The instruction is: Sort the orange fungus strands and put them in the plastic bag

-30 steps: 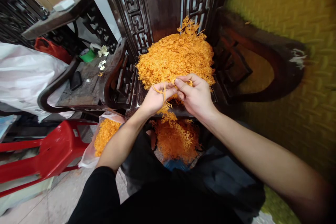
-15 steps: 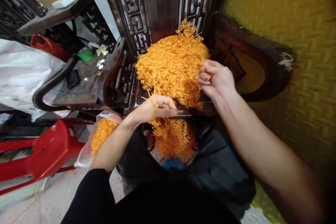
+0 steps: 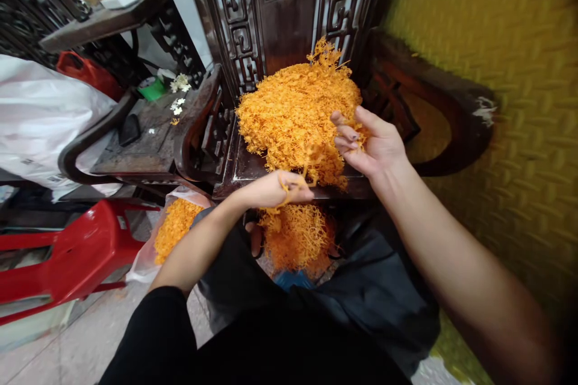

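Note:
A large heap of orange, thread-like pieces (image 3: pixel 298 114) lies on the dark carved wooden chair (image 3: pixel 246 165). At the heap's front edge is my left hand (image 3: pixel 282 188), its fingers closed on an orange strand that loops over them. My right hand (image 3: pixel 372 141) is at the heap's right side, palm up with the fingers curled and apart, and small orange bits rest in it. Between my knees, below the seat edge, sits a second orange bunch (image 3: pixel 298 237) above something blue (image 3: pixel 293 280).
To the left, a clear bag of orange pieces (image 3: pixel 176 228) stands beside a red plastic stool (image 3: pixel 85 249). Another wooden seat (image 3: pixel 135 153) holds a green tape roll (image 3: pixel 152 89), white flowers and a dark object. A white bag (image 3: pixel 40 114) is at far left.
My right hand has opened, turning its palm up. The left hand has moved slightly right, and its strand now lies across the fingers. The view has shifted slightly.

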`<act>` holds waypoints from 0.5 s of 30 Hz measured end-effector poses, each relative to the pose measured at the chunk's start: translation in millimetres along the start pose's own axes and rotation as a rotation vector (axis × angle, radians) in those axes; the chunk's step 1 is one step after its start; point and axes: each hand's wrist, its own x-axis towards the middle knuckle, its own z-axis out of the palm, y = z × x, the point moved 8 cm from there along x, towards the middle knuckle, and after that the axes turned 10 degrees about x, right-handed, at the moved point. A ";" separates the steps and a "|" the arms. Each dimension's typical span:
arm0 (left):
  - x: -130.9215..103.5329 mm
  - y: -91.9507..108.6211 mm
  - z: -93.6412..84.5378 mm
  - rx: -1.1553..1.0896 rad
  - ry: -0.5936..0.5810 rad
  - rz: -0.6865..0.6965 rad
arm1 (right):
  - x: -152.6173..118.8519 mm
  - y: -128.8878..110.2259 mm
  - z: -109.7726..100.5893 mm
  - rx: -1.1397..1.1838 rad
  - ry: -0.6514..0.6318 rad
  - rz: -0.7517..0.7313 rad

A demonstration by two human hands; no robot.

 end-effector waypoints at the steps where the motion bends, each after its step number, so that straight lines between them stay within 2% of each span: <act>1: -2.0 0.0 -11.6 -0.091 0.082 -0.003 | -1.1 1.5 1.9 0.016 -0.026 0.008; 4: -6.8 -3.2 -37.5 -0.390 0.277 0.021 | -5.0 7.3 11.2 0.082 -0.118 0.055; 7: -5.9 -6.8 -47.0 -0.598 0.383 0.057 | -8.3 11.3 20.6 0.115 -0.177 0.078; 11: -4.3 0.2 -55.2 -0.769 0.439 0.144 | -6.0 16.7 22.1 0.092 -0.122 0.048; 15: -22.9 10.4 -89.5 -0.907 0.632 0.307 | -1.6 26.8 23.1 0.088 -0.107 0.041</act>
